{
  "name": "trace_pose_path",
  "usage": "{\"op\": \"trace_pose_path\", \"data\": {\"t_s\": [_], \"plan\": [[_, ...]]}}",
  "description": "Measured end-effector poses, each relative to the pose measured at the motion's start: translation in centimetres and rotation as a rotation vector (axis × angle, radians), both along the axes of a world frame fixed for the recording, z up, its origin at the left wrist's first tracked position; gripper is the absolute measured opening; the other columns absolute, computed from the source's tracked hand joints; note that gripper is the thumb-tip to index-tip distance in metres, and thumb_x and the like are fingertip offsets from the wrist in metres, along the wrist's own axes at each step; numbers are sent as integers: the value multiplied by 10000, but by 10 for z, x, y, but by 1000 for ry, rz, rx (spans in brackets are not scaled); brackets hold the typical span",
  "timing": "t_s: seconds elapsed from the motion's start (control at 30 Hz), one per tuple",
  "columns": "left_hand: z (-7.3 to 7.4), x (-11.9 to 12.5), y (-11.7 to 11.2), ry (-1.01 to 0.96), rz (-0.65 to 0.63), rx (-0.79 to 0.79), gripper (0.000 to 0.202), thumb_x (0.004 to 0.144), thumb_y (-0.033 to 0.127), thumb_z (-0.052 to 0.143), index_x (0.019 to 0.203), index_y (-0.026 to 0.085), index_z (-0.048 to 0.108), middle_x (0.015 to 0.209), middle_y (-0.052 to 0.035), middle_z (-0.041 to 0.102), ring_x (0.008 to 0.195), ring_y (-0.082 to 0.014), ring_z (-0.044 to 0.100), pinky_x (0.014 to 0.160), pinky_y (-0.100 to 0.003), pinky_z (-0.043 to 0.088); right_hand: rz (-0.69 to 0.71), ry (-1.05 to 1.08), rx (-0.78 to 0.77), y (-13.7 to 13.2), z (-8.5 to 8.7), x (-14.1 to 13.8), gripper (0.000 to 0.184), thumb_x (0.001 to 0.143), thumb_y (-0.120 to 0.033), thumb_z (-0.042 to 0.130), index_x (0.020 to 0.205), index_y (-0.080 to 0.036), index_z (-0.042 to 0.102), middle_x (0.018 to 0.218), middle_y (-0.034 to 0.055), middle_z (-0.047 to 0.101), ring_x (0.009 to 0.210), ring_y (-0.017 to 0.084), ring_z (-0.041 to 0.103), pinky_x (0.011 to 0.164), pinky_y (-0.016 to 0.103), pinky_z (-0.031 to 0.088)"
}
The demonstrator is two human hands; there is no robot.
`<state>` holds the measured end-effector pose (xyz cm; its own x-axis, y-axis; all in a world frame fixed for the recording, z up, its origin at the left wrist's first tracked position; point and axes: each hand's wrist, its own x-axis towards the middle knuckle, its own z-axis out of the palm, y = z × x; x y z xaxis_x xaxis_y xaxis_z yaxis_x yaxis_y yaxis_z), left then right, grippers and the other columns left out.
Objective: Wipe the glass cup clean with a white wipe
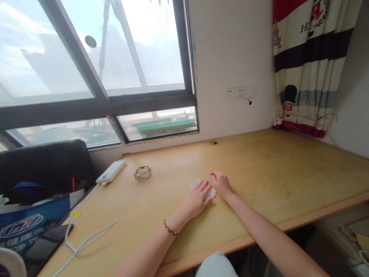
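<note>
My left hand (197, 199), with a braided bracelet on its wrist, lies palm down on the wooden table. Its fingers are stretched out flat over a small white piece (211, 192), perhaps folded paper or tissue, which shows on both sides of them. Just right of it, my right hand (221, 184) rests on the tabletop with its fingers curled together. Whatever may be between those fingertips is too small to make out. The two hands are close together.
A silver openwork ring-shaped object (142, 174) stands left on the table (288, 169). Farther left are a white power bank (111, 172), a white cable (83, 246), a dark flat device (53, 248) and a blue bag (25, 227). A cable hole (213, 142) lies near the wall.
</note>
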<state>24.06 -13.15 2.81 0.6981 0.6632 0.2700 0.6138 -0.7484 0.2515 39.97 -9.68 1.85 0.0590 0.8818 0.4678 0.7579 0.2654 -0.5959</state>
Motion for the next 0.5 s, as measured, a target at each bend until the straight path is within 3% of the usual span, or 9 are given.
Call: {"op": "trace_pose_path", "data": {"t_s": [0.1, 0.2, 0.37, 0.5], "plan": [[-2, -21, -2, 35, 76, -20, 495, 830, 470, 328, 1285, 274, 321, 1348, -69, 326, 1255, -250, 242, 1006, -451, 238, -24, 1, -1, 3, -2, 5, 241, 803, -131, 372, 863, -164, 602, 843, 60, 643, 802, 159, 584, 742, 255, 427], [-10, -54, -7, 62, 230, -14, 571, 816, 497, 329, 1322, 244, 255, 1370, -91, 280, 1259, -255, 234, 1001, -434, 240, -25, 5, 7, 2, -2, 6, 233, 800, -140, 380, 855, -168, 604, 840, 55, 644, 798, 158, 584, 736, 253, 426], [-21, -134, -10, 141, 691, 75, 607, 791, 511, 342, 1244, 111, 394, 1286, -192, 381, 1213, -309, 307, 974, -453, 238, -13, 8, 7, 0, 1, 5, 233, 797, -143, 383, 849, -168, 608, 833, 57, 646, 793, 159, 585, 730, 251, 424], [-15, -192, -12, 169, 876, 158, 478, 772, 427, 380, 1106, 115, 520, 1143, -187, 507, 1132, -326, 392, 907, -478, 290, -12, 8, 1, 0, 0, 4, 233, 792, -144, 389, 848, -167, 614, 836, 57, 650, 797, 155, 586, 732, 242, 418]]}}
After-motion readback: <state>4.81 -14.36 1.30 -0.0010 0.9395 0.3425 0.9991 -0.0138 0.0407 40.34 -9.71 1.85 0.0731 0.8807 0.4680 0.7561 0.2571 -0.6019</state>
